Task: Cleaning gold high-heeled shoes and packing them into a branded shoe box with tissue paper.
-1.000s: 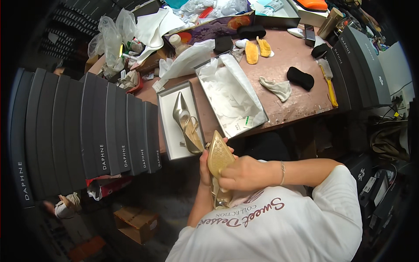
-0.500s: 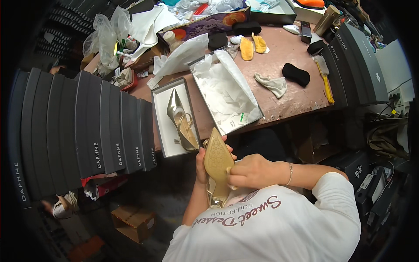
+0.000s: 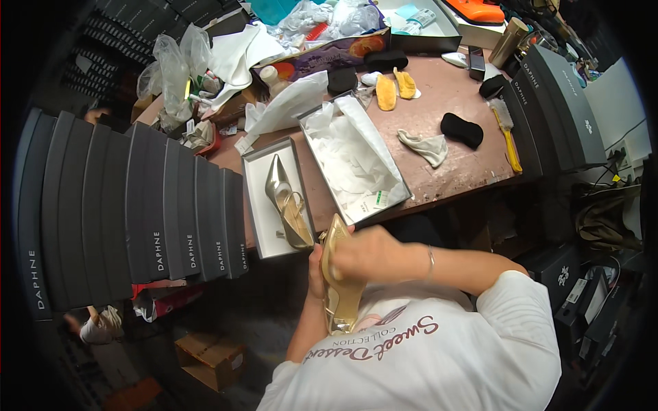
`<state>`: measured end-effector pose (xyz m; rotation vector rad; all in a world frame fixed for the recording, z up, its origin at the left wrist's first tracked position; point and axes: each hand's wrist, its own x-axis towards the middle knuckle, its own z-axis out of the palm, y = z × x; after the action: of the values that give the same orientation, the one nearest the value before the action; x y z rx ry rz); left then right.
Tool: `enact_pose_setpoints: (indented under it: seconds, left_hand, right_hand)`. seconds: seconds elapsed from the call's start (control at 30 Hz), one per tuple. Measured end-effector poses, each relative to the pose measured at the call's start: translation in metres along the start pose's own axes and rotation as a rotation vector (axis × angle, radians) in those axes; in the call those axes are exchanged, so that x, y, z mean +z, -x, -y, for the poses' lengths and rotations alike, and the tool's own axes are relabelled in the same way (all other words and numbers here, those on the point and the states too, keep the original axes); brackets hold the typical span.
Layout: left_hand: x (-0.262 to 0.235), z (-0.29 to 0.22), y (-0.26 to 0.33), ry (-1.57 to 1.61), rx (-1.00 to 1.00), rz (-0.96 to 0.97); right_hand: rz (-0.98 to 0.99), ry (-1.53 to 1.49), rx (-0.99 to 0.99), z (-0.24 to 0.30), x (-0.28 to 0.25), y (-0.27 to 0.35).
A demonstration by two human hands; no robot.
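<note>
A gold high-heeled shoe (image 3: pixel 346 301) is held sole up in front of my chest, toe pointing away from me. My left hand (image 3: pixel 316 272) is wrapped round its left side, fingers partly hidden behind it. Across the front of the sole lies my right hand (image 3: pixel 370 253), closed and blurred by motion; whatever its fingers hold is hidden. A matching gold shoe (image 3: pixel 293 218) lies on its side in a shallow white-lined grey tray (image 3: pixel 259 236) just beyond. To the right of that, an open shoebox (image 3: pixel 375 214) contains crumpled white tissue paper (image 3: pixel 349 154).
Grey shoeboxes (image 3: pixel 147 205) stand in a long row at left, with more boxes (image 3: pixel 562 109) at right. On the pink table (image 3: pixel 473 164) are a yellow-handled brush (image 3: pixel 510 140), a white cloth (image 3: pixel 423 145), a black pad (image 3: pixel 461 130) and yellow pads (image 3: pixel 386 92). A cardboard box (image 3: pixel 209 359) sits on the floor.
My right hand has moved forward along the sole, from its middle toward the toe. My left hand keeps its hold on the shoe. The view has shifted slightly.
</note>
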<state>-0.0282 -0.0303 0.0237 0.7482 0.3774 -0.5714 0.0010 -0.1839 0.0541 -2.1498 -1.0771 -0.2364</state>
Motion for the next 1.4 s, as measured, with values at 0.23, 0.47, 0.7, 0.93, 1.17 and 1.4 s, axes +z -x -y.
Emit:
enact_pose_setpoints:
  seconds: [0.23, 0.47, 0.7, 0.93, 1.17, 1.4]
  left_hand:
    - [-0.015, -0.012, -0.014, -0.113, 0.06, 0.286]
    - [-0.009, -0.035, -0.037, 0.077, 0.34, 0.03]
    - [-0.009, -0.024, -0.033, 0.12, 0.326, 0.043]
    - [-0.016, -0.015, -0.031, 0.157, 0.321, 0.012]
    - [-0.01, -0.011, -0.025, 0.177, 0.241, 0.059]
    - [-0.007, -0.018, -0.029, 0.178, 0.268, 0.127]
  right_hand:
    - [-0.368, -1.405, 0.885, -0.086, 0.003, -0.002]
    - [-0.41, -1.998, 0.704, -0.079, 0.007, 0.012]
    - [-0.296, -1.129, 0.673, -0.04, -0.016, 0.005]
    - [0.05, -0.195, 0.063, 0.012, 0.001, 0.019]
    - [-0.134, -0.163, 0.21, -0.023, -0.006, -0.011]
    - [-0.343, -0.065, 0.464, -0.066, -0.047, -0.015]
